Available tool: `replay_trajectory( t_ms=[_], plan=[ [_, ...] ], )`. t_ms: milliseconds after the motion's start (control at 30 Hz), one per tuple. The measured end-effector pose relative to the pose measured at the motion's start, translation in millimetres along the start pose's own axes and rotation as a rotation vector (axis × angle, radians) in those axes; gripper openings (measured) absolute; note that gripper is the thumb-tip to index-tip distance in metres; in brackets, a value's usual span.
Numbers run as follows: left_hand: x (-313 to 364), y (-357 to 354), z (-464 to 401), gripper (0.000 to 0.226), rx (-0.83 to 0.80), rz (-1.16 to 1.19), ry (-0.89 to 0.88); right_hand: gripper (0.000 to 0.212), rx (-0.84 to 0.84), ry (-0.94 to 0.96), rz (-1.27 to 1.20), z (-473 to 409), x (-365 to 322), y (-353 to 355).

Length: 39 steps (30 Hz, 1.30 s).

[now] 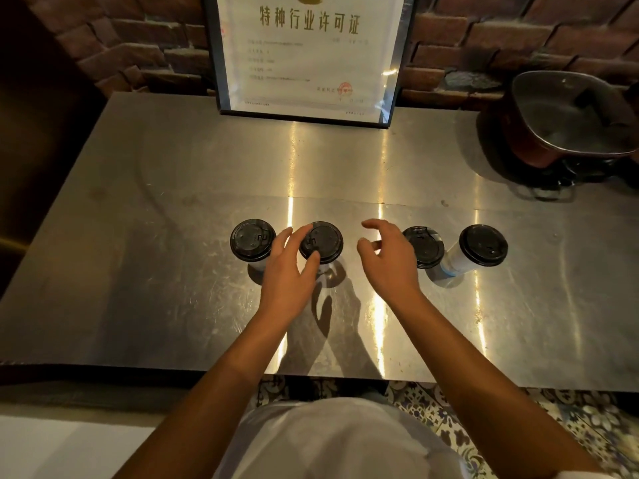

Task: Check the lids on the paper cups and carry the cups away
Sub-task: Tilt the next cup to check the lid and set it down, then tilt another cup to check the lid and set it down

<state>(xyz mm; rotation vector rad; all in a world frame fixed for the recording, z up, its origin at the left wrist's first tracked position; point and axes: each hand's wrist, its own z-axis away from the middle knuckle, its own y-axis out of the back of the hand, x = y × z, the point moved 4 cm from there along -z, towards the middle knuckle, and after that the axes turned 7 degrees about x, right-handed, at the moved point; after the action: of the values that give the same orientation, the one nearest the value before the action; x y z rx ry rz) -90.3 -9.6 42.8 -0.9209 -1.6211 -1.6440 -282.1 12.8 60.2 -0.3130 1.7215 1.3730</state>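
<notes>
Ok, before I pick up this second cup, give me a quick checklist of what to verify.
1. Left hand on the second cup: ok, fingers and thumb touch its lid rim.
2. Right hand free: ok, fingers loosely curled, holding nothing.
3. All four cups lidded: ok; first cup, third cup, fourth cup all wear black lids.
4. Lids fully snapped down: cannot tell.
5. Steel table bare around the cups: ok.
6. Pot out of the way: ok, far right.
</notes>
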Motion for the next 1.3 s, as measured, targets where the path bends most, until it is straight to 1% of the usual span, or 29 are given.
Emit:
replay_trajectory(
  t_ms=[67,167,233,333,400,533,600,700,800,900,1033,1167,1300],
  plan=[
    [13,4,2,0.044,0.019,-0.095,-0.059,0.036,0.039,0.115,0.035,5,-4,16],
    [32,3,-3,0.044,0.038,-0.191,-0.159,0.041,0.091,0.18,0.106,9,-1,33],
    [39,-3,-7,0.045,0.028,-0.221,-0.212,0.04,0.13,0.168,0.137,8,6,43],
    [48,-20,-12,0.047,-0.022,-0.208,-0.233,0.042,0.174,0.109,0.171,8,22,58],
    [54,-35,-13,0.049,-0.036,-0.266,-0.284,0.045,0.189,0.091,0.214,8,35,67],
    [64,-73,-15,0.054,-0.064,-0.397,-0.395,0.051,0.168,0.088,0.289,3,63,81],
    [69,-94,-17,0.056,-0.081,-0.46,-0.421,0.055,0.132,0.076,0.317,-2,76,85],
    [77,-120,-18,0.056,-0.115,-0.49,-0.42,0.06,0.051,0.042,0.35,-13,91,90],
    [83,-142,-14,0.054,-0.15,-0.46,-0.378,0.06,-0.012,0.027,0.355,-21,101,91],
    [83,-159,-9,0.052,-0.163,-0.407,-0.318,0.056,-0.043,0.047,0.295,-25,103,90],
    [74,-175,-2,0.05,-0.155,-0.422,-0.257,0.053,-0.062,0.099,0.284,-31,102,89],
    [69,-184,0,0.051,-0.158,-0.453,-0.188,0.056,-0.075,0.122,0.364,-36,109,88],
    [69,-187,2,0.05,-0.162,-0.394,-0.152,0.05,-0.109,0.192,0.458,-36,114,84]
  ],
)
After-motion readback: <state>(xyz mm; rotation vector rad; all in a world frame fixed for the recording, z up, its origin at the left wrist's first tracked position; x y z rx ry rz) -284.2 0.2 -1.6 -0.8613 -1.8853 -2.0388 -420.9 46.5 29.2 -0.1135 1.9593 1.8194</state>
